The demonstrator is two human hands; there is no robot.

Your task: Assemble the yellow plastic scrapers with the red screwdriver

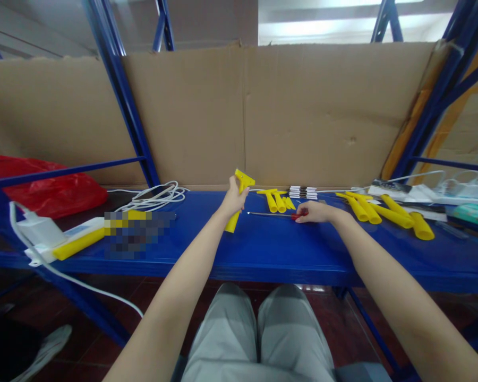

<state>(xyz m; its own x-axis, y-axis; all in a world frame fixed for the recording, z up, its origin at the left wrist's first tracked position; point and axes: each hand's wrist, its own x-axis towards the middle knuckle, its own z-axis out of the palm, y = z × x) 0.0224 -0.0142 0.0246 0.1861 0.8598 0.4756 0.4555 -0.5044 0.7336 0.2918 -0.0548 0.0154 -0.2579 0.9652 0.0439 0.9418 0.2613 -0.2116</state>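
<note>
A yellow T-shaped tool (244, 181) is held in my left hand (234, 198), its wide head up and its handle end pointing down over the blue shelf. My right hand (311, 212) has its fingers closed on the red handle of a screwdriver (266, 214), whose long shaft points left, low over the shelf surface. Just behind the shaft lie more yellow T-shaped pieces (271, 200) and small yellow parts (289, 203). A stack of small white and dark items (302, 192) sits beside them, near the cardboard.
The blue shelf (279, 254) has a cardboard backing (191, 116). Several yellow handles (396, 216) lie at right, near papers (414, 192). At left are coiled white cable (163, 196), a power strip (79, 232) and a red bag (43, 185). Blue uprights (131, 116) stand behind.
</note>
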